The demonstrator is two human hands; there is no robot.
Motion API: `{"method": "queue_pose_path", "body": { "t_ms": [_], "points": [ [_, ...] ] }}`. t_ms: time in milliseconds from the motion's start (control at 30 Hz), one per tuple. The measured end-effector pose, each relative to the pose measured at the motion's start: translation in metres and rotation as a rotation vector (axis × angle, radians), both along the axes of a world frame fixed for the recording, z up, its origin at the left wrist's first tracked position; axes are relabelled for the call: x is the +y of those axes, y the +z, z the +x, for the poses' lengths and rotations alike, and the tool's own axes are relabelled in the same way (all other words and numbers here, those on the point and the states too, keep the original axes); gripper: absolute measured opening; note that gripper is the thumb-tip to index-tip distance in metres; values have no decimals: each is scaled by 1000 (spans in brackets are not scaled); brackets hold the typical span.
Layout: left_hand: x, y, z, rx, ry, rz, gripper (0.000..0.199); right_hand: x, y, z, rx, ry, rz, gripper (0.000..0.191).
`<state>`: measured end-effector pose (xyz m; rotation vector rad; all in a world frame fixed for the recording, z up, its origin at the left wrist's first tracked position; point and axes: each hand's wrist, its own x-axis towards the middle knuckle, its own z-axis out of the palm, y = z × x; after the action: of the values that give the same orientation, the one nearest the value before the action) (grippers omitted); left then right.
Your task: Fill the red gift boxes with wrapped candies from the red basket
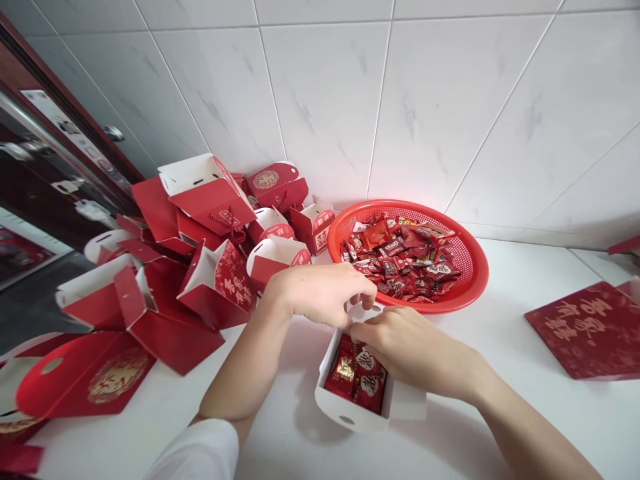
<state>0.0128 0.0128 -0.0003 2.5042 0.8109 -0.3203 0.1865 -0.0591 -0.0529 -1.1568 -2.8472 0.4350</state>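
An open gift box, white inside (350, 421), stands on the white counter in front of me, its flaps spread. Red-wrapped candies (361, 383) lie in it, with gold and white lettering. My left hand (323, 293) reaches over the far end of the box, fingers curled down by the far flap. From the right, my right hand (403, 343) dips into the box with bent fingers, close to the left fingertips. Both sets of fingertips are partly hidden, so what they grip does not show. Just beyond sits a red plastic basket (475, 267) holding many small wrapped candies (400, 257).
Several red gift boxes (165, 313) are heaped on the left, many open at the top. A dark red box (590, 330) lies on the right. White wall tiles (325, 100) rise behind the counter. A door with keys (95, 210) borders the far left.
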Motion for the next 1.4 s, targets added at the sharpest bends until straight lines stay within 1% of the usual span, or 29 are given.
{"method": "queue_pose_path", "body": {
  "t_ms": [133,233,300,333,400,467,500,567,633,667,733,833,967,1000,1100,1133,1200,1267,1300,1400],
  "points": [
    [0,1,2,12,-18,-1,26,0,2,3,72,-38,93,30],
    [-1,3,3,41,-29,16,20,0,3,6,139,-1,131,30],
    [-1,5,1,42,-14,23,19,0,7,13,220,24,142,30],
    [-1,6,-1,28,6,24,18,1,10,18,282,12,160,30],
    [2,7,-6,-37,55,27,14,4,19,33,440,-82,226,28],
    [9,4,-8,-156,105,41,12,12,25,51,558,-250,314,23],
    [14,1,-8,-227,128,56,13,17,26,60,565,-339,364,22],
    [27,-9,-4,-373,195,109,18,31,24,76,479,-484,420,24],
    [41,-23,3,-490,269,154,20,47,15,86,351,-567,387,29],
    [48,-31,8,-502,304,171,21,54,10,88,279,-593,344,31],
    [63,-45,17,-454,368,223,26,68,-1,90,132,-631,230,33],
    [81,-58,33,-265,371,212,34,80,-14,88,9,-654,131,33],
    [102,-62,62,-112,311,111,36,86,-23,87,10,-620,101,30],
    [106,-61,69,-67,296,87,32,86,-24,88,13,-614,95,29],
    [118,-62,87,85,278,38,11,87,-25,88,19,-615,79,26],
    [121,-62,90,132,279,23,12,87,-26,89,20,-618,75,25],
    [126,-64,93,194,288,-4,26,87,-26,89,23,-625,69,23],
    [128,-66,92,196,305,-23,33,88,-26,88,30,-630,63,22],
    [129,-67,91,171,318,-27,31,88,-26,88,34,-633,60,21],
    [129,-69,83,10,379,-24,10,87,-26,88,50,-641,59,20]
  ]
}}
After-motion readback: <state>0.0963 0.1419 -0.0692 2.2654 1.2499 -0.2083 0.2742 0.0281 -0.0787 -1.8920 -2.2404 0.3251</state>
